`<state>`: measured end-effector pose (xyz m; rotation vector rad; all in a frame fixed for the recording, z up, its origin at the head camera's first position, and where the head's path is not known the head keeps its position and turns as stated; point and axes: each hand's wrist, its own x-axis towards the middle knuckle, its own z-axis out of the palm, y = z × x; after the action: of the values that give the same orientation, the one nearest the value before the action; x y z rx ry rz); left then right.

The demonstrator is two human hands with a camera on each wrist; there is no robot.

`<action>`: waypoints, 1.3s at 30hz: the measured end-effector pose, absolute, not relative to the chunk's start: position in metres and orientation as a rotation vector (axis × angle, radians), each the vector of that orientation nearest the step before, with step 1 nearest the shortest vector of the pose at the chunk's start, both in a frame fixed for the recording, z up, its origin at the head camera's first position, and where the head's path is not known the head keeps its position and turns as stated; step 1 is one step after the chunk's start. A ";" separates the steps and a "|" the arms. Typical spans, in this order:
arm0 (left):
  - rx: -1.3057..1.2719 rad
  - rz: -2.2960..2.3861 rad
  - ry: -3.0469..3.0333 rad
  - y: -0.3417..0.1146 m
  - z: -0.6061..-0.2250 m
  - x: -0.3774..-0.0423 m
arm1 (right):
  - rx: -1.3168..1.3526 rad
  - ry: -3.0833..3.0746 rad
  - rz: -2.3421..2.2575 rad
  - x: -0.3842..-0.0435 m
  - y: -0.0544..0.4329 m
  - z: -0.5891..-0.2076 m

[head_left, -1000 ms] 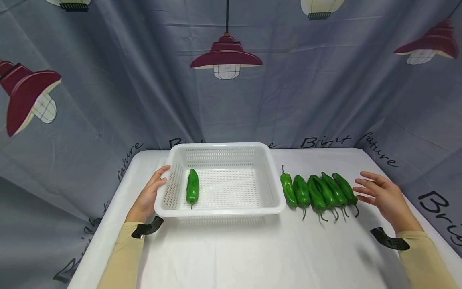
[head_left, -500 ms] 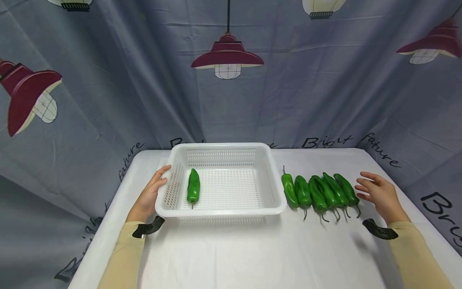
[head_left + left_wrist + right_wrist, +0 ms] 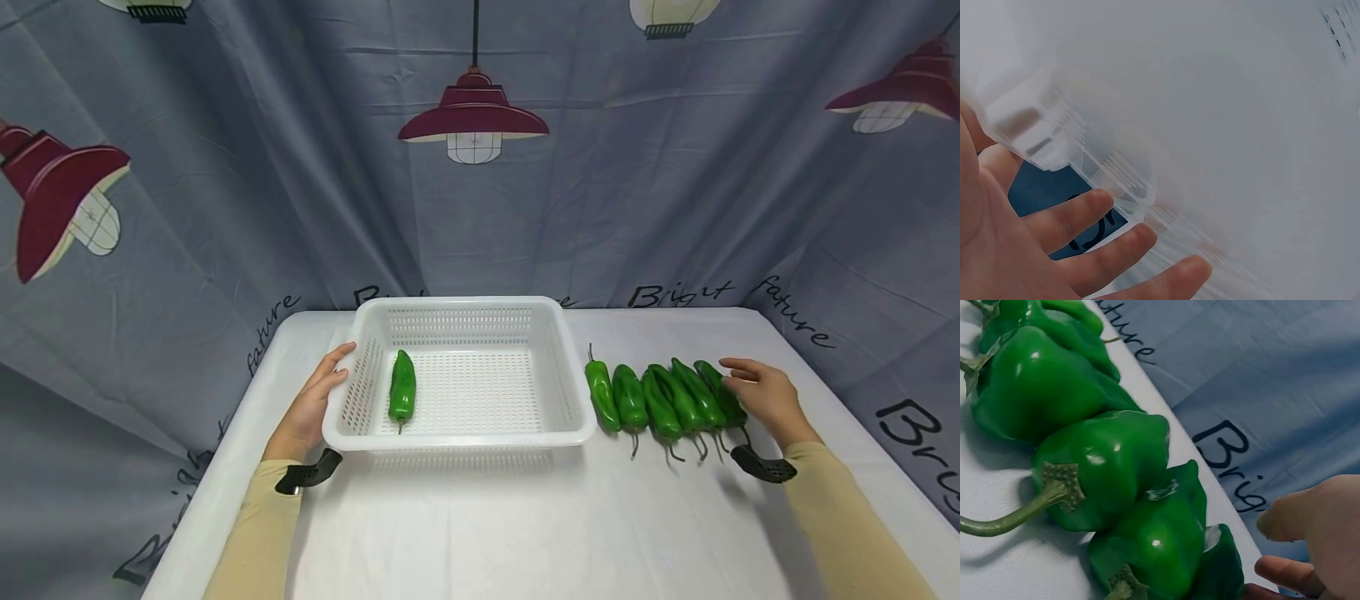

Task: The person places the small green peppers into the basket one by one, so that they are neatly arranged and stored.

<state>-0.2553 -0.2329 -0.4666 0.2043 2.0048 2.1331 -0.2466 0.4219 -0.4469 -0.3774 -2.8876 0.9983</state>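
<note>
A white perforated plastic basket [image 3: 457,439] stands left of centre, with one green pepper [image 3: 402,386] lying inside at its left. My left hand [image 3: 303,412] rests against the basket's left side; in the left wrist view its fingers [image 3: 1113,250] are spread and only slightly bent beside the basket wall [image 3: 1210,125]. Several more green peppers [image 3: 663,404] lie in a row to the right of the basket. At the row's right end, my right hand [image 3: 768,400] reaches over the last pepper [image 3: 725,402], thumb and fingers apart, the fingertips partly overlapping it.
A white cloth [image 3: 480,525] covers the table. Grey-blue curtains [image 3: 322,208] with printed lamps and lettering hang close behind and at both sides. Pepper stems [image 3: 1010,519] stick out towards the table's front. Black straps [image 3: 763,464] sit on both wrists.
My right hand has moved left from beside the row to the rightmost pepper, its fingertips now over it. The left hand, basket and peppers have stayed in place.
</note>
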 end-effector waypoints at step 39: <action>0.229 2.112 2.015 -0.236 -0.465 -0.254 | -0.230 -3.195 0.635 -0.256 0.426 -0.449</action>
<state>-0.2544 -0.2359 -0.4654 0.2290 2.0145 2.1122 -0.2563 0.4256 -0.4486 -0.2295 -3.1951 0.6351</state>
